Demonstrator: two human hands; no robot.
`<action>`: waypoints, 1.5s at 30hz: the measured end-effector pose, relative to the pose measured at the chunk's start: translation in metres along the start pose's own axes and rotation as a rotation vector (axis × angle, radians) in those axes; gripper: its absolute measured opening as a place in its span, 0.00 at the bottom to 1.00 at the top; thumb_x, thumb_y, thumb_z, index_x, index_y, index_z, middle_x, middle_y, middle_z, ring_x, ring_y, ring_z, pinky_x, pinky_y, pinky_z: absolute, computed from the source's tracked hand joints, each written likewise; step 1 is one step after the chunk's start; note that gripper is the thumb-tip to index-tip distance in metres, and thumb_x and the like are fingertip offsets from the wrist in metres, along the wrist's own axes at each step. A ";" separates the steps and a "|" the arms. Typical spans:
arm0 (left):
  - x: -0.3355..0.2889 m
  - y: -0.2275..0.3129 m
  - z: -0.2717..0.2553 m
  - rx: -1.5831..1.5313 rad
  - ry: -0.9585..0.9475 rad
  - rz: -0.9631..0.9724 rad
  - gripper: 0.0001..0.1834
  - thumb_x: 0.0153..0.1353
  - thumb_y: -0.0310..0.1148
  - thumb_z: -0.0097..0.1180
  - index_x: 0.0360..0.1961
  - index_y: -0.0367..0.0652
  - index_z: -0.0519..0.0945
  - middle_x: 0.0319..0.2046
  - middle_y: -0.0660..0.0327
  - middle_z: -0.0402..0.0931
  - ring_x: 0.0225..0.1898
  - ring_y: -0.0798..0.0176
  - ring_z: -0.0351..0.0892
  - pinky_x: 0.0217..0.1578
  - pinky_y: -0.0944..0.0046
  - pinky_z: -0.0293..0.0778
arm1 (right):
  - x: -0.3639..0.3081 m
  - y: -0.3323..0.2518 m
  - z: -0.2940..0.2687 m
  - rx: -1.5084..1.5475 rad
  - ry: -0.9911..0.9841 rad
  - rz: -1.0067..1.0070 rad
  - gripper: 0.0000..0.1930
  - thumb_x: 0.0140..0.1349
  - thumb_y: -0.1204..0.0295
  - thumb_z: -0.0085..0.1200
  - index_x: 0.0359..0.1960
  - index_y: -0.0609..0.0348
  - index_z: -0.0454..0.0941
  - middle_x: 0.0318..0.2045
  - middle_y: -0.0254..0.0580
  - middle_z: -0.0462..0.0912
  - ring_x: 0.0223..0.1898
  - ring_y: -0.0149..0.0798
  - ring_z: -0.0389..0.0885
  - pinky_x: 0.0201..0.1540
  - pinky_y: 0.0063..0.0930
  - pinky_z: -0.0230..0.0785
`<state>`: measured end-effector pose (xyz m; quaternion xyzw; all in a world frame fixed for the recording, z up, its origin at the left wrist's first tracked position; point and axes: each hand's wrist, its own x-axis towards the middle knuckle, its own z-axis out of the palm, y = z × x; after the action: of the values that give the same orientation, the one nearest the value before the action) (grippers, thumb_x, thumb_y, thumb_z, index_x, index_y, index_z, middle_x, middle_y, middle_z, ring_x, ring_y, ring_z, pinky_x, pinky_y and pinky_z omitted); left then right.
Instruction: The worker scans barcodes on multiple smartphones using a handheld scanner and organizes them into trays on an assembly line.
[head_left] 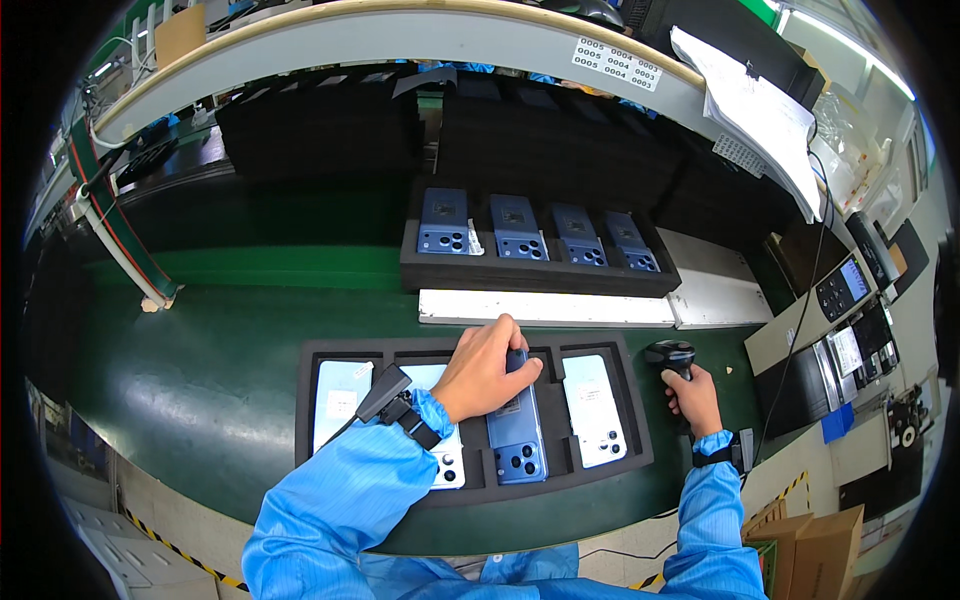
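Observation:
A black foam tray lies in front of me with several phones set back side up in its slots. My left hand closes its thumb and fingers round the far end of a dark blue phone. That phone's camera end points toward me. Left of it, a pale blue phone is partly covered by my hand and wrist. Pale blue phones also occupy the tray's left end and its right end. Beside the tray, my right hand grips the handle of a black handheld barcode scanner.
Behind a white metal strip, a second black foam tray holds several blue phones. A label printer stands at the right. Papers hang from the shelf above. Cardboard boxes are at the lower right.

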<state>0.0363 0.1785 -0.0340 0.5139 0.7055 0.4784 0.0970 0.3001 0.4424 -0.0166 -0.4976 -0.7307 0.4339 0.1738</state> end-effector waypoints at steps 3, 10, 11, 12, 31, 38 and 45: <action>0.000 -0.002 0.001 0.003 0.000 0.002 0.18 0.60 0.37 0.63 0.37 0.42 0.65 0.38 0.54 0.81 0.41 0.49 0.76 0.50 0.53 0.65 | 0.001 0.001 0.002 -0.007 -0.006 0.002 0.11 0.61 0.66 0.62 0.35 0.61 0.78 0.22 0.33 0.78 0.17 0.26 0.72 0.20 0.23 0.66; -0.003 -0.002 0.002 -0.014 0.015 0.018 0.18 0.60 0.37 0.63 0.36 0.42 0.65 0.41 0.54 0.80 0.43 0.49 0.76 0.53 0.53 0.64 | 0.013 0.027 -0.033 0.180 0.261 -0.250 0.33 0.65 0.65 0.61 0.70 0.54 0.62 0.44 0.40 0.78 0.41 0.29 0.77 0.36 0.23 0.73; -0.003 -0.003 0.001 -0.014 0.019 0.018 0.18 0.60 0.37 0.63 0.36 0.42 0.65 0.41 0.54 0.80 0.43 0.49 0.76 0.53 0.53 0.64 | 0.028 0.037 -0.049 0.210 0.390 -0.313 0.33 0.66 0.64 0.60 0.70 0.55 0.60 0.44 0.40 0.77 0.39 0.30 0.77 0.36 0.23 0.73; -0.003 -0.003 0.002 -0.014 0.019 0.017 0.17 0.60 0.37 0.63 0.37 0.42 0.65 0.42 0.54 0.80 0.44 0.49 0.75 0.53 0.53 0.64 | 0.040 0.046 -0.074 0.340 0.507 -0.315 0.32 0.68 0.63 0.59 0.70 0.55 0.60 0.44 0.40 0.75 0.38 0.30 0.77 0.35 0.23 0.73; -0.003 -0.001 0.003 -0.027 0.031 0.001 0.18 0.60 0.38 0.63 0.38 0.42 0.66 0.43 0.53 0.80 0.45 0.49 0.74 0.54 0.53 0.64 | 0.121 0.071 -0.305 0.906 0.841 -0.281 0.15 0.71 0.56 0.57 0.31 0.52 0.78 0.24 0.26 0.76 0.22 0.21 0.68 0.22 0.16 0.60; 0.002 -0.002 0.006 -0.032 0.042 0.032 0.18 0.60 0.37 0.63 0.37 0.43 0.66 0.42 0.53 0.79 0.45 0.49 0.74 0.54 0.53 0.64 | 0.124 0.164 -0.291 0.710 0.969 -0.242 0.13 0.70 0.63 0.55 0.26 0.48 0.74 0.18 0.24 0.70 0.17 0.23 0.66 0.18 0.20 0.55; -0.003 -0.006 0.005 -0.053 0.042 -0.033 0.19 0.58 0.36 0.66 0.37 0.42 0.65 0.43 0.50 0.78 0.46 0.46 0.75 0.49 0.50 0.70 | -0.046 0.010 -0.029 0.628 0.207 -0.120 0.13 0.72 0.63 0.54 0.27 0.49 0.72 0.19 0.26 0.72 0.17 0.22 0.69 0.17 0.16 0.60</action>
<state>0.0371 0.1790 -0.0427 0.4891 0.7029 0.5060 0.1034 0.3468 0.4167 -0.0002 -0.4174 -0.5677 0.5740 0.4171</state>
